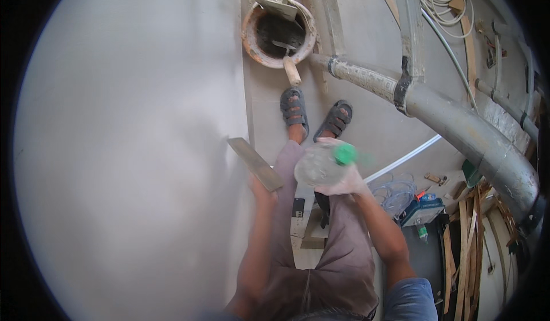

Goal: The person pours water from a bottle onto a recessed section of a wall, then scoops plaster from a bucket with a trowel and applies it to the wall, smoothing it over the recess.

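My left hand [262,189] grips a flat rectangular metal blade [254,162], held beside the pale wall [126,138]; its handle is hidden. In my right hand [352,183] is a clear plastic bottle [318,166] with a green cap [345,154], blurred by motion. Beyond my sandalled feet, a round bucket [250,34] contains dark grey material. A pointed trowel with a wooden handle [291,71] rests across its near rim, and a flat metal tool [278,9] lies at its far rim.
Large grey pipes [470,138] run along the right side. Coiled white hose [441,0], wooden strips [464,241] and a blue-edged box [421,212] lie farther right. A black phone-like object [298,207] sits on something below my legs.
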Tool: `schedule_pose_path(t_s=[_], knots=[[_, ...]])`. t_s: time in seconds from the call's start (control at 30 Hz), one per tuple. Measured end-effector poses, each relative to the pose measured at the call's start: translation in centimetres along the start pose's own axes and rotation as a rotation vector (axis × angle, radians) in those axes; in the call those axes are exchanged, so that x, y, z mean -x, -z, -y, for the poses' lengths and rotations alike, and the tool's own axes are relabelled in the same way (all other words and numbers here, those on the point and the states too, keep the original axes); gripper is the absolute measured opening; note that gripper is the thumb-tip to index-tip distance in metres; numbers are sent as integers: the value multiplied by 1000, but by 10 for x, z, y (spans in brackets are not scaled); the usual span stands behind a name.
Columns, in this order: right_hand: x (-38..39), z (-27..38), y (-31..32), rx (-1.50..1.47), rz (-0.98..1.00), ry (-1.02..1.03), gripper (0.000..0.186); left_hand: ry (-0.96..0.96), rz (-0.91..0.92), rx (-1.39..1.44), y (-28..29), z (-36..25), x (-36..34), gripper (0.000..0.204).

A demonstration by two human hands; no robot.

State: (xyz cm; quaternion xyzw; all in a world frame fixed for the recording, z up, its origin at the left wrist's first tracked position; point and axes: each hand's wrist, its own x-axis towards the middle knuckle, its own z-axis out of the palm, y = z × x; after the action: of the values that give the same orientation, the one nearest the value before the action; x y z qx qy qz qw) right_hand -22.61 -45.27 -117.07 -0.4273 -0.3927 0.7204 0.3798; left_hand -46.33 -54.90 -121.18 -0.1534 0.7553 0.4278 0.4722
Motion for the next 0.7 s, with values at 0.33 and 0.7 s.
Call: schedule_pose_path(t_s=[0.33,0.7], knots=[[-98,-63,-33,-218,19,-384,77,-11,-77,125,3,13,-2,37],[-109,-80,-32,-436,-23,-640,71,50,-24,37,-2,16,2,45]])
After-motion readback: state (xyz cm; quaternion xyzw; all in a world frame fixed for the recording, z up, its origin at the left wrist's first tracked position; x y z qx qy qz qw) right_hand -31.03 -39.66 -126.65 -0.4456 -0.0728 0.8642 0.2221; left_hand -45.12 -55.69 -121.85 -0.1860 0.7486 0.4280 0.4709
